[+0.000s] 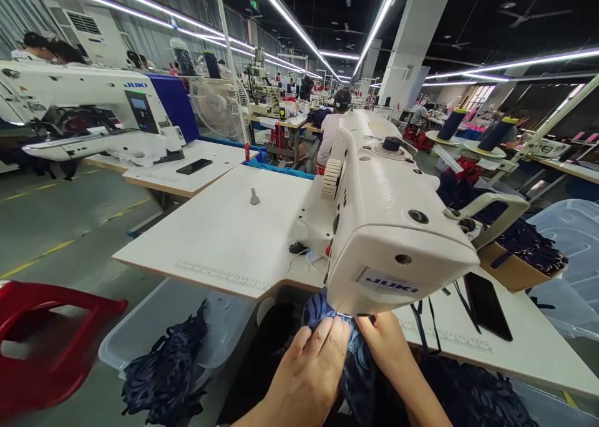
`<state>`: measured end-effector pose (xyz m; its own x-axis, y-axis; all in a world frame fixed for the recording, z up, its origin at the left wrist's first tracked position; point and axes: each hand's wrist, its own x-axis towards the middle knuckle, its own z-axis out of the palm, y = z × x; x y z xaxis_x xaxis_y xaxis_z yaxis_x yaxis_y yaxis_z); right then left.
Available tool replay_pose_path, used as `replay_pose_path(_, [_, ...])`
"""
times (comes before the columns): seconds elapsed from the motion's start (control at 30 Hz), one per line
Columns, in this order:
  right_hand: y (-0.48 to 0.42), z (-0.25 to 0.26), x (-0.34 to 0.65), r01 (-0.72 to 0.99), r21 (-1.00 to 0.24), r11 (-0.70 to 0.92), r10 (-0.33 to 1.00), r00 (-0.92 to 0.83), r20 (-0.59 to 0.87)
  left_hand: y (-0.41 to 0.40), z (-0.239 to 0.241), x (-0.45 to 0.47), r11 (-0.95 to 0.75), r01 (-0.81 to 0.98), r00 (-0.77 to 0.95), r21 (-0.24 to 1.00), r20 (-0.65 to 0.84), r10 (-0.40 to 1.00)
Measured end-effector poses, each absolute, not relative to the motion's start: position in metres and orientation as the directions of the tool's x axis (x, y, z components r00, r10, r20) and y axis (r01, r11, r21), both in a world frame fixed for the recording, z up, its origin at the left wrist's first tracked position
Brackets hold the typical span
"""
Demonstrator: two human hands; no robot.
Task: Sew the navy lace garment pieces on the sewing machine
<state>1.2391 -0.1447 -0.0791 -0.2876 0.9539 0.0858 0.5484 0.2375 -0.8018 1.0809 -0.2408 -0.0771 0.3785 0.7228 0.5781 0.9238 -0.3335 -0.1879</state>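
Observation:
Navy patterned fabric [357, 368] hangs at the front of a white JUKI sewing machine [397, 227], its upper part running under the machine head. My left hand [312, 366] presses on it from the left, fingers together and pinching the cloth. On the other side of the cloth, close beneath the head, my right hand [384, 343] grips its edge; the machine covers part of those fingers. The needle and the stitching spot are hidden behind the head.
A clear bin [154, 308] of navy pieces stands at left by a red stool [47, 339]. On the white tabletop [224, 227] lies a small grey metal piece [254, 196]. To the right are a black phone [487, 305], dark straps [429, 318] and a filled cardboard box [503, 268].

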Motion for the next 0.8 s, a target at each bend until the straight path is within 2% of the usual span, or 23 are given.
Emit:
replay_pose_path(0.33, [-0.1432, -0.0797, 1.2367, 0.587, -0.765, 0.265, 0.952, -0.285, 0.111, -0.2399, -0.0803, 1.0805, -0.313, 0.928, 0.369, -0.202, 0.611, 0.701])
replay_pose_path(0.8, [-0.1461, -0.0767, 1.2336, 0.517, -0.830, 0.208, 0.969, -0.226, 0.101, -0.2370, -0.0710, 1.0784, -0.366, 0.924, 0.352, -0.112, 0.622, 0.699])
